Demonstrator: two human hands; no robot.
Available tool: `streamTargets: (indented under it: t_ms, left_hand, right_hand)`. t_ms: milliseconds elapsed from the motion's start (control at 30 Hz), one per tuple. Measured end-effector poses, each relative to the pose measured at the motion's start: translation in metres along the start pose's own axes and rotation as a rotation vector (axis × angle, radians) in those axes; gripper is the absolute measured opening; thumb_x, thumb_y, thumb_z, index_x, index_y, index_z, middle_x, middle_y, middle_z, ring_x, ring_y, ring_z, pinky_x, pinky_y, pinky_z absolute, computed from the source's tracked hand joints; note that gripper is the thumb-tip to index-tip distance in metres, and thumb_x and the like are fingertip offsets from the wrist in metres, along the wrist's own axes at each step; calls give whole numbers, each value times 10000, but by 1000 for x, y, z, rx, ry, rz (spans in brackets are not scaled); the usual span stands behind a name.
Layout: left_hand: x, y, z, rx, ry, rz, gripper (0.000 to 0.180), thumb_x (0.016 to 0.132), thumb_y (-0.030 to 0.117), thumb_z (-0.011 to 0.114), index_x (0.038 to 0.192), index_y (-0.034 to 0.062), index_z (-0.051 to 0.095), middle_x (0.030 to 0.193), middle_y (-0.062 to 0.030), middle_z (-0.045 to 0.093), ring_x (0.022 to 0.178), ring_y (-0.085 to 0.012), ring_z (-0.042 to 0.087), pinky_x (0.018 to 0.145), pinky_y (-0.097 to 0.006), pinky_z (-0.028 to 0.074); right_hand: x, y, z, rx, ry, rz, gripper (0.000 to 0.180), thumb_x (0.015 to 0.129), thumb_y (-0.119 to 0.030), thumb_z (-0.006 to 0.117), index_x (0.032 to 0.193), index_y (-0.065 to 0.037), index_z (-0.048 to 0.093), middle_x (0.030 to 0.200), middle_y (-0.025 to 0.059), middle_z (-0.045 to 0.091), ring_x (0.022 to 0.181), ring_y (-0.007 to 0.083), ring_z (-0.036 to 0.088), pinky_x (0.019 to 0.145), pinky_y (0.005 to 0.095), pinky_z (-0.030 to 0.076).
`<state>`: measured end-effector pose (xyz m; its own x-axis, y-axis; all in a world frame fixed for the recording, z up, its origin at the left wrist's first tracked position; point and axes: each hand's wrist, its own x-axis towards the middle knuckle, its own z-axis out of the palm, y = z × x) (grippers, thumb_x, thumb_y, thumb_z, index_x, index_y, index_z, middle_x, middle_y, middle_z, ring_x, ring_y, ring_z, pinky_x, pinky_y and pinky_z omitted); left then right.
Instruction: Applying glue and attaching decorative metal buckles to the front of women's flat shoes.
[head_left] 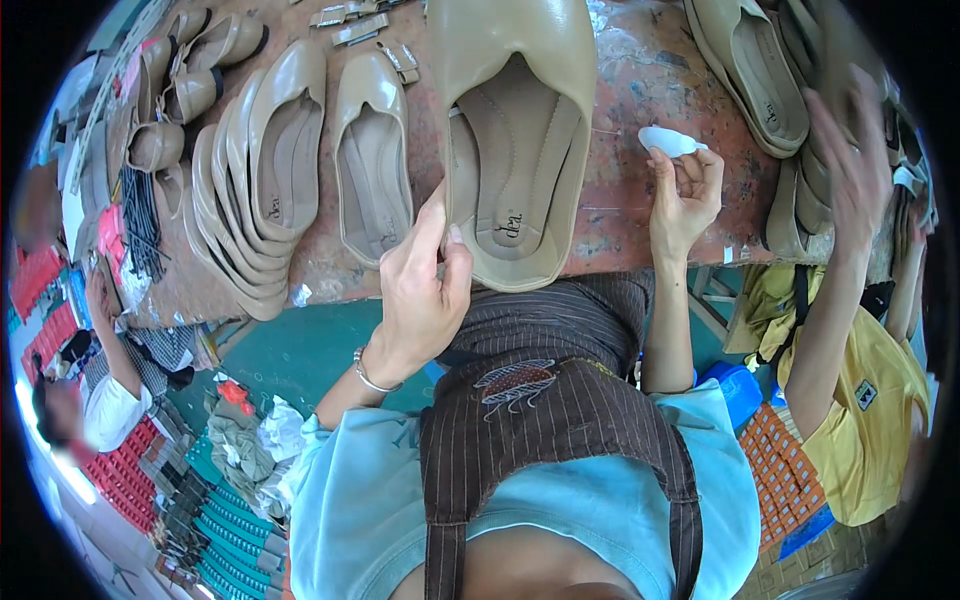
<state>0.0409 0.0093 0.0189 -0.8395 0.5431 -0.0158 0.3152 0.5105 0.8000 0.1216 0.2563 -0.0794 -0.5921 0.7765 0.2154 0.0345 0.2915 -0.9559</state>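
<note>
My left hand (422,275) grips a beige slip-on shoe (520,45) by the left side of its heel end, fingers curled and thumb on the rim. The shoe is raised toward me, toe pointing away, its insole facing up. My right hand (688,195) pinches a small white oval piece (668,141) between thumb and fingertips, to the right of the shoe; whether it is a pad or a folded cloth I cannot tell. Left of the held shoe, a single matching shoe (372,150) lies on the worn reddish table (620,235).
A row of nested beige shoes (285,150) stands at the left, with heeled shoes (222,42) behind. More shoes (760,80) lie at the right, where a co-worker's blurred arm (850,190) reaches in. Bow trims (360,28) lie at the back. Another person (115,400) sits far left.
</note>
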Motion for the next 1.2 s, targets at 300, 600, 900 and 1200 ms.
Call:
streamTargets:
  t_ms: [300,600,900,1200]
  left_hand:
    - [-29,-14,8,-120,-69,-43,372,855,-17,474,1224,-16,521,688,-155,572,518,-180,502,525,-309,423]
    - [-50,-14,5,56,-322,-250,244,877,73,541,1106,-6,577,785,-195,600,569,-265,569,563,-381,465]
    - [0,4,72,-1570,170,-674,434,882,-17,548,1291,-52,407,1151,-117,512,1022,-189,581,901,-306,497]
    - [16,6,93,-1447,339,-708,376,855,-25,534,1225,-12,462,1162,-55,552,993,-123,561,880,-269,441]
  right_hand:
    - [-18,2,-2,-89,-115,-59,222,829,18,669,1047,38,633,978,96,683,860,137,657,740,257,541]
    - [-19,-11,7,-49,-270,-22,129,853,-13,648,971,21,607,1005,104,697,845,144,674,725,266,550]
    - [-20,-27,10,-176,-361,-118,198,772,-10,703,967,-7,671,911,102,694,825,184,664,742,286,510]
    - [-25,-26,6,-141,-402,-125,225,738,11,701,960,-2,667,909,108,692,825,206,662,744,299,508]
